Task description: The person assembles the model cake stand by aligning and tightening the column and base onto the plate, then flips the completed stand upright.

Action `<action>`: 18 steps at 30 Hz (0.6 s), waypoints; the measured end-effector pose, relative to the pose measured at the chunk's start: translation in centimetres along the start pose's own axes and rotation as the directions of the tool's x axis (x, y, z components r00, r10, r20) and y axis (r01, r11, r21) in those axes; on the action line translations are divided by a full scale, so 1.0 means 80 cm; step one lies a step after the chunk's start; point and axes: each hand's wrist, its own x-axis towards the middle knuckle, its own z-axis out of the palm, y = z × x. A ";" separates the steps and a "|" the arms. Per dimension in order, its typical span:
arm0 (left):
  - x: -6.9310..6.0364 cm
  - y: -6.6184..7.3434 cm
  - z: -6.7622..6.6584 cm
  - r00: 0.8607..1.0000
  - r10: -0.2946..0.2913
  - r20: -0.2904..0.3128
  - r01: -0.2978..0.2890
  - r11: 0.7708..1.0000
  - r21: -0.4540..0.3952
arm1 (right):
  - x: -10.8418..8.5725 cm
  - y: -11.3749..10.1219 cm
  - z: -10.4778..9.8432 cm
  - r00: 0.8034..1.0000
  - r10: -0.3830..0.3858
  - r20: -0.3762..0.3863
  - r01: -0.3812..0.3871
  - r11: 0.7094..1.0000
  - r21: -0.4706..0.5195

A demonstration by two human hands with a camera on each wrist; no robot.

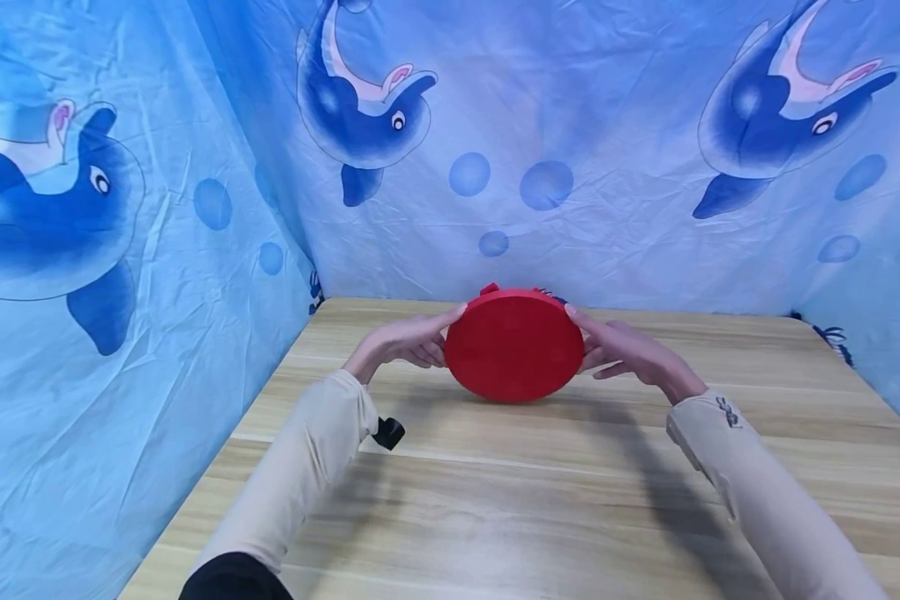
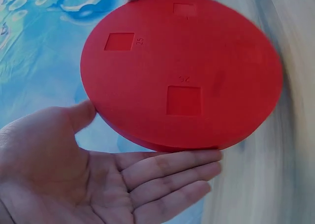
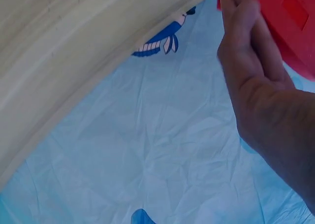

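A flat red disc (image 1: 514,346) stands tilted up between both hands near the far part of the table, its plain face toward the head view. In the left wrist view, the other face of the disc (image 2: 221,61) has square recesses with small numbers. My left hand (image 1: 412,340) holds the disc's left rim, thumb at the upper edge and nearly straight fingers (image 2: 172,171) along the rim. On the right side, my right hand (image 1: 621,348) holds the opposite rim, thumb on top. The right wrist view hides part of that hold.
Small red pieces (image 1: 489,289) peek out behind the disc's top edge. The wood-grain table (image 1: 495,500) is bordered by blue dolphin-print cloth (image 1: 600,250) at the back and sides. A black object (image 1: 388,433) shows at the left cuff.
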 end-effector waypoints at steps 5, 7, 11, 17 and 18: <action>0.001 0.016 0.001 0.996 -0.079 0.049 0.077 0.996 0.045 | 0.002 -0.005 -0.011 0.996 0.071 0.053 -0.070 0.997 -0.023; 0.002 0.020 0.001 0.994 -0.092 0.067 0.087 0.994 0.061 | 0.003 -0.006 -0.014 0.994 0.094 0.063 -0.092 0.995 -0.034; 0.004 0.027 0.000 0.990 -0.114 0.087 0.107 0.991 0.082 | 0.004 -0.009 -0.017 0.989 0.128 0.074 -0.124 0.990 -0.060; 0.008 0.031 -0.004 0.988 -0.126 0.086 0.117 0.988 0.100 | 0.007 -0.013 -0.019 0.984 0.158 0.081 -0.150 0.984 -0.095; 0.009 0.031 -0.004 0.989 -0.125 0.084 0.116 0.988 0.103 | 0.008 -0.014 -0.019 0.984 0.159 0.083 -0.151 0.984 -0.099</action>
